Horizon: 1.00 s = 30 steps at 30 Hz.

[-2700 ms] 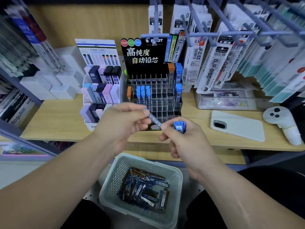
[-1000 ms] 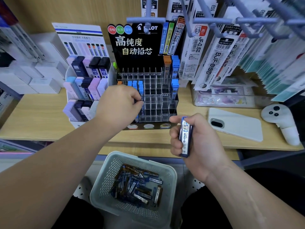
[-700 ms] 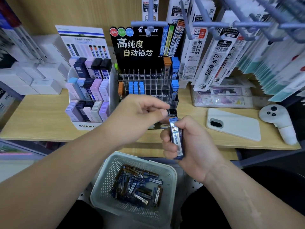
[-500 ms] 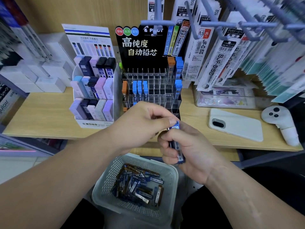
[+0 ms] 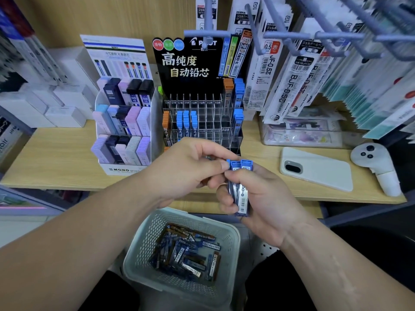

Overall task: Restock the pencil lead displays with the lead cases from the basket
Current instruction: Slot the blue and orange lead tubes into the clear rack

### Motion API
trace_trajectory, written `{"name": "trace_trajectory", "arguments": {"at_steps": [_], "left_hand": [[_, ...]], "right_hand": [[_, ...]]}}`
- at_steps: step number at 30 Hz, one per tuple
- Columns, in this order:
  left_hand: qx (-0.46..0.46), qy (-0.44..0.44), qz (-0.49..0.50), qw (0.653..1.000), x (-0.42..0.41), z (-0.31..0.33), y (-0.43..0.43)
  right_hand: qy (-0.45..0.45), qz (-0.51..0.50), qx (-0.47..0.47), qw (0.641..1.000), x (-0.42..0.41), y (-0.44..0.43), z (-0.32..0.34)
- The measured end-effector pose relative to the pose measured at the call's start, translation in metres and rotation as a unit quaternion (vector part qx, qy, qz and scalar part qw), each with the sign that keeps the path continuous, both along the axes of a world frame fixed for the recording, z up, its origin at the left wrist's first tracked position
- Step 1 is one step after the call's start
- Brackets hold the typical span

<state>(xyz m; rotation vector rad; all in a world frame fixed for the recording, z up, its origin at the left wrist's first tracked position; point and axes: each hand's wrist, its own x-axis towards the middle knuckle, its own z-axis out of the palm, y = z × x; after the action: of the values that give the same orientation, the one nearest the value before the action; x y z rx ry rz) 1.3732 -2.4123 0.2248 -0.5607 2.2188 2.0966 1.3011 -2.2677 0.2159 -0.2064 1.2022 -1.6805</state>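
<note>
My right hand [image 5: 260, 198] grips a small stack of blue-capped lead cases [image 5: 241, 187], upright, in front of the shelf edge. My left hand [image 5: 190, 169] pinches the top of the leftmost case in that stack with thumb and forefinger. Behind the hands stands the clear tiered Pilot lead display [image 5: 202, 122] with a black header; a few slots hold blue and orange cases and many slots are bare. Below, a pale green perforated basket [image 5: 139, 254] holds several loose blue and brown lead cases [image 5: 186, 252].
A white Mono lead display [image 5: 123, 131] stands left of the Pilot one. A white phone [image 5: 314, 169] and a white controller [image 5: 379, 167] lie on the wooden shelf at right. Hooks with hanging refill packs [image 5: 292, 75] overhang the upper right. White boxes [image 5: 56, 104] sit at left.
My left hand left the display after slotting a case there and came back to the stack in my right hand, and it now pinches the top of a case.
</note>
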Motion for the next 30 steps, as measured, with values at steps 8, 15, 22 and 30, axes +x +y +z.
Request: {"name": "trace_trajectory", "arguments": {"at_steps": [8, 15, 22, 30], "left_hand": [[0.045, 0.016, 0.030, 0.998, -0.004, -0.001, 0.000], [0.099, 0.055, 0.147, 0.983, -0.006, -0.005, -0.013], [0.153, 0.041, 0.198, 0.967, -0.006, -0.008, -0.007], [0.042, 0.034, 0.235, 0.970, -0.007, 0.006, -0.029]], "right_hand": [[0.009, 0.013, 0.020, 1.000, -0.003, 0.004, 0.003], [0.037, -0.023, 0.056, 0.997, -0.006, 0.002, -0.007], [0.095, -0.063, 0.049, 0.992, -0.006, 0.001, -0.013], [0.128, -0.071, 0.068, 0.987, -0.007, 0.003, -0.013]]}}
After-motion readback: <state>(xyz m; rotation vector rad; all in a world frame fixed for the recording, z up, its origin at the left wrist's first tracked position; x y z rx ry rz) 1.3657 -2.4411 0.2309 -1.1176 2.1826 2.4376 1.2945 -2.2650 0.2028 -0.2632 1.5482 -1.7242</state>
